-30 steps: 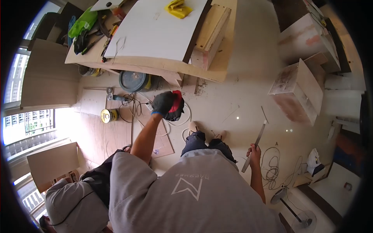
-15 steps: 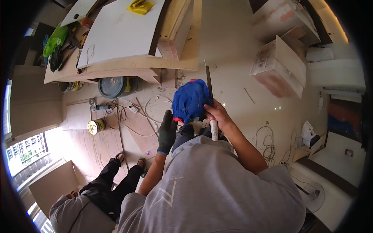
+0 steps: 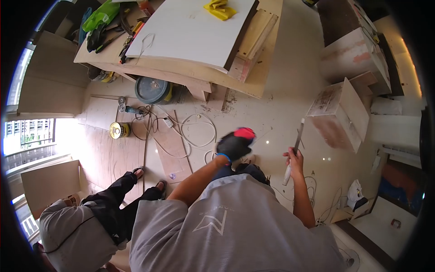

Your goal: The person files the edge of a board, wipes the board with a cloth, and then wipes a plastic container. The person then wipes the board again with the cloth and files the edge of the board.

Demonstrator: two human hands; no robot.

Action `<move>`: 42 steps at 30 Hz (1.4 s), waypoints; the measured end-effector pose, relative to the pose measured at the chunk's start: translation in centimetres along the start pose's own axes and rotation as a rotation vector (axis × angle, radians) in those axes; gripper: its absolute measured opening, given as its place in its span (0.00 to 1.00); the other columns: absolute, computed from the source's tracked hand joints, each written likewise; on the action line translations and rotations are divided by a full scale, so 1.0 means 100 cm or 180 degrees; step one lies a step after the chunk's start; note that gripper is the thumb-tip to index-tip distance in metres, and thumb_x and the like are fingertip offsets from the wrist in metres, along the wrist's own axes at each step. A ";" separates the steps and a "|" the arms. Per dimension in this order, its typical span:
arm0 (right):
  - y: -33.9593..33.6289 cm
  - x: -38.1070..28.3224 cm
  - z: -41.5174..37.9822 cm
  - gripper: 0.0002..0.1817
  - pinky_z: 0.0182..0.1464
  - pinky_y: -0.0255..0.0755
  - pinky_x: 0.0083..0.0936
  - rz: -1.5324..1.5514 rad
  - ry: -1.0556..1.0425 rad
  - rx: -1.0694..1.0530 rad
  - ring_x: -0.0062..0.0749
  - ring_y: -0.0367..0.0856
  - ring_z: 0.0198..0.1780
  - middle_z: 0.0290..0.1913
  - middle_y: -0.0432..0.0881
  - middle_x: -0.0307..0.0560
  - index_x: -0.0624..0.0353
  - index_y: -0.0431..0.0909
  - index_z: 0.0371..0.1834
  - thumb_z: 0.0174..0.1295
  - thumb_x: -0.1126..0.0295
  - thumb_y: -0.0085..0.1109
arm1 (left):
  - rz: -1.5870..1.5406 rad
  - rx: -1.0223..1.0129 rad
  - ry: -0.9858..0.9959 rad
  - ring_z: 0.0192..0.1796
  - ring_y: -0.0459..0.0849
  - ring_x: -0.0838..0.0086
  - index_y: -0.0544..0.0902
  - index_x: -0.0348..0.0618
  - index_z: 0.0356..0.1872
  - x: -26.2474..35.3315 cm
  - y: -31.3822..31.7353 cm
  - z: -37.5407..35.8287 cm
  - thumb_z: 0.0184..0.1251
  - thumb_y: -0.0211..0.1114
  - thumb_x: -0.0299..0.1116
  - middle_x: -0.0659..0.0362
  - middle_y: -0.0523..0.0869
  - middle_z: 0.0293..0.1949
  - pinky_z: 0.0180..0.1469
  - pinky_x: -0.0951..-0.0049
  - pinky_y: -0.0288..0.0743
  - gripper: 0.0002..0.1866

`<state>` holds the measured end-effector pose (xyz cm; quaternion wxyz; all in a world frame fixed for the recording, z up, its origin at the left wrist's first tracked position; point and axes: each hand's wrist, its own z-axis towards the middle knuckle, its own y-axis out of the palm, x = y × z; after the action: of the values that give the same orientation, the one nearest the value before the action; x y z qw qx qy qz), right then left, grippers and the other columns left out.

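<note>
My left hand [image 3: 231,147], in a dark glove with a blue cuff, is closed on a cloth bundle [image 3: 245,133]. Mostly red shows of the cloth, with a bit of blue at its edge; the glove hides the rest. Bare-skinned, my right hand [image 3: 294,159] grips a long, narrow, flat tool [image 3: 299,136] with a pale handle below the fingers. The tool points up and away, its far tip whitish. A wide gap separates it from the cloth.
A workbench [image 3: 253,84] with a white panel [image 3: 190,34] and yellow cloth [image 3: 220,9] stands ahead. Left are a lidded bucket [image 3: 153,89], a small can [image 3: 119,130], an angle grinder [image 3: 131,110] and cables. A box [image 3: 337,113] stands right; another person [image 3: 86,217] is close by.
My right hand has moved right, carrying the tool away from the cloth. My left hand has swung right and now covers most of the bundle, whose red part shows. The view has shifted.
</note>
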<state>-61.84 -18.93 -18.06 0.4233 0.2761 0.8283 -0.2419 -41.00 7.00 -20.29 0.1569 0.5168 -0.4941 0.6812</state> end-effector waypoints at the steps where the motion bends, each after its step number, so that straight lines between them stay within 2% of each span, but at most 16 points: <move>1: -0.013 0.002 0.000 0.16 0.20 0.63 0.18 -0.0088 -0.0044 0.0112 0.19 0.70 0.18 0.33 0.86 0.49 0.61 0.76 0.53 0.76 0.59 0.61 | -0.0482 -0.0238 0.0426 0.62 0.83 0.53 0.83 0.49 0.58 0.042 0.014 0.008 0.51 0.78 0.37 0.51 0.86 0.56 0.59 0.58 0.80 0.30; 4: -0.034 0.005 -0.008 0.15 0.19 0.63 0.20 -0.0335 0.0079 0.0457 0.20 0.70 0.17 0.30 0.84 0.47 0.61 0.77 0.52 0.76 0.60 0.60 | 0.0446 -0.2138 0.1318 0.51 0.89 0.53 0.86 0.49 0.54 0.139 0.003 0.022 0.58 0.74 0.42 0.55 0.90 0.47 0.56 0.57 0.82 0.22; 7: -0.048 0.005 -0.017 0.14 0.18 0.63 0.20 -0.0363 0.0036 0.0455 0.21 0.70 0.16 0.27 0.82 0.45 0.61 0.77 0.51 0.77 0.61 0.58 | 0.0234 -0.0674 0.0130 0.40 0.90 0.54 0.90 0.48 0.39 -0.015 -0.037 0.063 0.57 0.72 0.46 0.48 0.91 0.39 0.45 0.57 0.84 0.15; 10: -0.054 0.026 -0.044 0.13 0.17 0.63 0.20 -0.0226 -0.0008 0.0525 0.21 0.70 0.16 0.26 0.81 0.44 0.61 0.77 0.50 0.76 0.61 0.58 | 0.0890 0.1786 -0.2431 0.37 0.91 0.51 0.90 0.43 0.35 -0.125 -0.209 -0.005 0.67 0.63 0.47 0.44 0.90 0.37 0.41 0.55 0.83 0.17; 13: -0.070 0.025 -0.062 0.13 0.17 0.63 0.21 -0.0308 0.0033 0.0654 0.21 0.70 0.16 0.25 0.79 0.43 0.60 0.77 0.49 0.77 0.61 0.57 | 0.1700 0.1272 -0.3297 0.46 0.90 0.45 0.90 0.42 0.34 -0.190 -0.276 -0.109 0.58 0.64 0.52 0.38 0.89 0.37 0.50 0.47 0.81 0.22; 15: -0.055 0.028 -0.065 0.13 0.17 0.63 0.21 -0.0246 0.0190 0.0715 0.21 0.70 0.15 0.23 0.77 0.42 0.60 0.78 0.49 0.77 0.60 0.56 | -0.0051 0.3399 -0.2932 0.30 0.89 0.67 0.89 0.39 0.29 -0.196 -0.298 -0.165 0.62 0.65 0.57 0.53 0.90 0.27 0.37 0.63 0.81 0.27; 16: -0.049 0.028 -0.063 0.14 0.17 0.63 0.22 -0.0236 0.0303 0.0702 0.21 0.70 0.15 0.22 0.76 0.41 0.61 0.78 0.50 0.78 0.60 0.56 | -0.0019 0.3476 -0.3277 0.36 0.86 0.79 0.90 0.38 0.42 -0.194 -0.324 -0.178 0.60 0.77 0.44 0.62 0.90 0.33 0.39 0.72 0.80 0.18; 17: -0.047 0.027 -0.061 0.14 0.17 0.63 0.22 -0.0254 0.0418 0.0692 0.21 0.70 0.15 0.21 0.75 0.40 0.61 0.78 0.50 0.78 0.59 0.55 | -0.0837 0.3880 -0.2786 0.36 0.87 0.78 0.89 0.38 0.41 -0.130 -0.333 -0.169 0.64 0.76 0.46 0.61 0.90 0.34 0.40 0.71 0.81 0.19; 20: -0.026 0.002 -0.028 0.16 0.17 0.63 0.22 -0.0492 -0.0014 0.0160 0.21 0.69 0.15 0.20 0.73 0.38 0.61 0.78 0.51 0.79 0.57 0.54 | 0.0657 0.4509 -0.2055 0.33 0.88 0.75 0.87 0.40 0.45 -0.041 -0.350 -0.140 0.71 0.71 0.44 0.60 0.91 0.35 0.37 0.73 0.80 0.16; 22: -0.006 -0.032 0.003 0.16 0.18 0.63 0.20 -0.0718 -0.0235 -0.0122 0.19 0.69 0.16 0.20 0.73 0.36 0.61 0.78 0.53 0.79 0.57 0.54 | 0.0105 0.4463 -0.1577 0.45 0.92 0.68 0.84 0.39 0.57 -0.021 -0.360 -0.103 0.73 0.69 0.39 0.54 0.92 0.47 0.46 0.68 0.83 0.18; 24: 0.023 -0.075 0.030 0.16 0.18 0.63 0.20 -0.0704 -0.0407 -0.0282 0.18 0.68 0.16 0.20 0.73 0.35 0.60 0.79 0.53 0.79 0.58 0.56 | 0.2053 0.4696 -0.0343 0.54 0.91 0.61 0.79 0.40 0.66 0.042 -0.362 -0.042 0.76 0.64 0.35 0.48 0.90 0.55 0.54 0.64 0.82 0.21; 26: 0.053 -0.129 0.045 0.15 0.19 0.63 0.19 -0.0593 -0.0791 -0.0409 0.17 0.68 0.16 0.20 0.72 0.34 0.60 0.79 0.53 0.78 0.59 0.58 | 0.1246 0.4484 -0.0644 0.59 0.88 0.57 0.76 0.43 0.70 0.085 -0.369 -0.002 0.75 0.63 0.34 0.45 0.88 0.59 0.59 0.62 0.80 0.24; 29: 0.103 -0.241 0.043 0.14 0.19 0.63 0.19 -0.0967 -0.1945 -0.0508 0.15 0.69 0.18 0.22 0.74 0.34 0.62 0.82 0.48 0.75 0.60 0.62 | 0.0863 0.4390 -0.0338 0.55 0.90 0.59 0.80 0.44 0.66 0.092 -0.389 0.027 0.72 0.65 0.33 0.47 0.89 0.54 0.55 0.62 0.83 0.22; 33: 0.198 -0.363 0.066 0.11 0.38 0.79 0.32 -0.1591 -0.3632 -0.0291 0.38 0.86 0.30 0.32 0.87 0.49 0.62 0.87 0.44 0.67 0.65 0.69 | 0.0901 0.4740 -0.0090 0.51 0.91 0.58 0.84 0.44 0.59 0.109 -0.403 0.045 0.71 0.67 0.33 0.49 0.90 0.52 0.54 0.61 0.83 0.17; 35: 0.255 -0.413 0.086 0.15 0.52 0.81 0.37 -0.1671 -0.3644 -0.0779 0.49 0.89 0.48 0.44 0.89 0.55 0.59 0.87 0.52 0.65 0.64 0.69 | 0.1677 0.4764 -0.0458 0.51 0.90 0.56 0.85 0.44 0.57 0.123 -0.405 0.056 0.70 0.68 0.32 0.49 0.90 0.51 0.55 0.59 0.83 0.16; 42: 0.385 -0.481 0.196 0.16 0.58 0.80 0.44 -0.3891 -0.3653 -0.1515 0.55 0.86 0.53 0.49 0.88 0.60 0.62 0.84 0.50 0.66 0.63 0.61 | 0.2153 0.4338 -0.0116 0.58 0.87 0.55 0.84 0.41 0.58 0.158 -0.367 0.098 0.73 0.62 0.25 0.46 0.88 0.55 0.61 0.59 0.79 0.15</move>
<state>-1.70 -15.34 5.39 0.6177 -0.4773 0.5185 -0.3490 -15.60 11.07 11.87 -0.4225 0.3310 -0.0982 0.8380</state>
